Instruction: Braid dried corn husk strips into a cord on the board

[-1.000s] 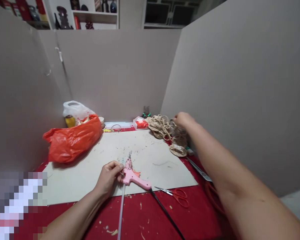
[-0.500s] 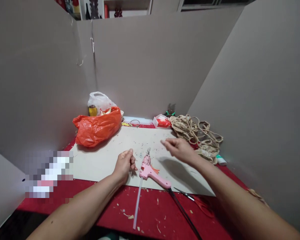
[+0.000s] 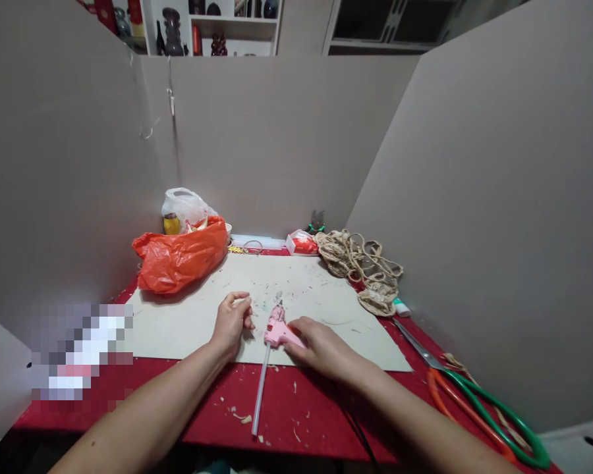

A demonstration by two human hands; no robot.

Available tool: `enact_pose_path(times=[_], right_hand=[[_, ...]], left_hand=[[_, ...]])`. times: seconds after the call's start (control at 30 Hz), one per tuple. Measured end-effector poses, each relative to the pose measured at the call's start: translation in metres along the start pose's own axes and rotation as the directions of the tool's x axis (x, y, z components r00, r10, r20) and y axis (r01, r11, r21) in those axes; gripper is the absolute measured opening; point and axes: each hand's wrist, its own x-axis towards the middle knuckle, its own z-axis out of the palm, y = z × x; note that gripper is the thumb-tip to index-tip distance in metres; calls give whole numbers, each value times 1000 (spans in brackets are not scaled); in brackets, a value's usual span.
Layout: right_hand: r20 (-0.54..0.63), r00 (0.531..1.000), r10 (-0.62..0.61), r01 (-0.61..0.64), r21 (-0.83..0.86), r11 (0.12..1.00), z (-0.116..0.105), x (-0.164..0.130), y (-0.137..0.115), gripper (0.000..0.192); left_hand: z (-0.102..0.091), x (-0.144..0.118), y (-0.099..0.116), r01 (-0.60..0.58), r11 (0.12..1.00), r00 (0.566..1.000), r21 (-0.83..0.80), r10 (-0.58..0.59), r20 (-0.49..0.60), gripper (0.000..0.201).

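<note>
Head view, right hand: the right hand point(image 3: 321, 349) sits low and centre in the frame, laid over the handle of the pink plastic hot-glue gun point(image 3: 278, 329), fingers curled down around it in a grip.
Head view, left hand: the left hand point(image 3: 232, 320) rests just left of the glue gun on the pale cardboard sheet point(image 3: 178, 322), fingers loosely bent with the thumb and forefinger near each other; whether it pinches anything cannot be told, and it does not touch the gun.
Glue gun: it lies at the near edge of the cardboard sheet, nozzle pointing up the frame, with a translucent white glue stick point(image 3: 259, 395) running out of its back over the red tablecloth point(image 3: 301, 421) toward the bottom edge.
Left of the frame: a crumpled orange plastic bag point(image 3: 180, 260) lies on the far left corner of the sheet, a white plastic bag point(image 3: 185, 205) behind it.
Right of centre: a tangle of beige jute rope point(image 3: 363, 266) lies by the grey partition wall point(image 3: 499, 197).
Lower right: large scissors with orange and green handles point(image 3: 467, 401) lie on the cloth, blades pointing up toward the rope.
Cloth: scattered pale scraps dot it near the bottom.
</note>
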Motion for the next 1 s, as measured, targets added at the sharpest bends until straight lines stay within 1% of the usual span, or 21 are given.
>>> enact_pose_path(times=[0.03, 0.07, 0.1, 0.13, 0.17, 0.2, 0.23, 0.27, 0.3, 0.33, 0.37, 0.4, 0.43, 0.47, 0.53, 0.67, 0.73, 0.8, 0.9, 0.97, 1.0], right_hand=[[-24, 1000, 13, -11, 82, 997, -4, -1, 1, 29], [-35, 998, 51, -44, 186, 982, -10, -2, 1, 30], [-32, 993, 113, -97, 309, 946, -16, -5, 1, 31], [-16, 983, 182, -156, 448, 881, -23, -8, 2, 33], [3, 970, 245, -199, 593, 780, -30, -12, 2, 36], [16, 957, 289, -208, 733, 647, -35, -17, 3, 37], [13, 949, 316, -176, 853, 492, -39, -22, 4, 37], [-5, 943, 332, -111, 938, 330, -42, -27, 5, 36], [-24, 939, 343, -39, 984, 174, -42, -32, 5, 34], [-30, 937, 349, 17, 999, 39, -42, -37, 6, 33], [-22, 936, 350, 50, 996, -70, -40, -41, 6, 31], [-5, 939, 345, 61, 986, -152, -38, -44, 5, 30], [9, 940, 340, 67, 976, -209, -35, -47, 4, 29], [15, 942, 336, 73, 967, -246, -33, -49, 3, 28], [0, 941, 339, 98, 958, -271, -29, -53, 0, 28], [-75, 920, 384, 169, 962, -217, -29, -60, -4, 24], [-105, 920, 377, 188, 964, -188, -30, -64, -3, 24], [-101, 941, 324, 171, 966, -195, -32, -68, -2, 30], [-60, 975, 215, 115, 961, -253, -33, -73, 1, 45], [-49, 982, 180, 97, 957, -272, -32, -77, 3, 52], [-46, 982, 182, 95, 958, -270, -32, -79, 5, 54]], left_hand=[[0, 0, 1, -5, 1000, 1000, -6, 5, -10, 32], [-1, 0, 3, -8, 1000, 1000, -10, 8, -15, 32], [-1, -1, 3, -11, 1000, 1000, -11, 11, -17, 32], [-1, -1, 4, -10, 1000, 1000, -10, 10, -14, 32], [-1, -1, 3, -6, 1000, 1000, -6, 6, -6, 32], [-1, -2, 2, 0, 1000, 1000, 0, 0, 7, 32], [0, -2, 0, 7, 1000, 1000, 7, -8, 26, 32], [0, -2, -3, 15, 1000, 999, 16, -16, 48, 32], [0, -3, -5, 22, 999, 997, 29, -24, 71, 32], [0, -3, -7, 27, 999, 995, 45, -31, 92, 32], [1, -3, -9, 28, 998, 993, 63, -35, 111, 32], [1, -3, -10, 26, 996, 992, 84, -37, 124, 32], [1, -4, -10, 21, 994, 991, 107, -35, 132, 31], [2, -4, -10, 13, 991, 990, 130, -31, 136, 31], [3, -6, -7, 1, 986, 989, 166, -25, 143, 30], [5, -8, -1, 11, 982, 986, 187, -42, 163, 31], [5, -8, -1, 18, 980, 984, 197, -52, 168, 32], [5, -7, -1, 19, 975, 984, 221, -58, 171, 32], [3, -5, -3, 8, 969, 981, 245, -55, 185, 33], [2, -4, -3, 0, 968, 980, 249, -50, 195, 34], [2, -4, -3, -2, 968, 979, 252, -50, 197, 35]])
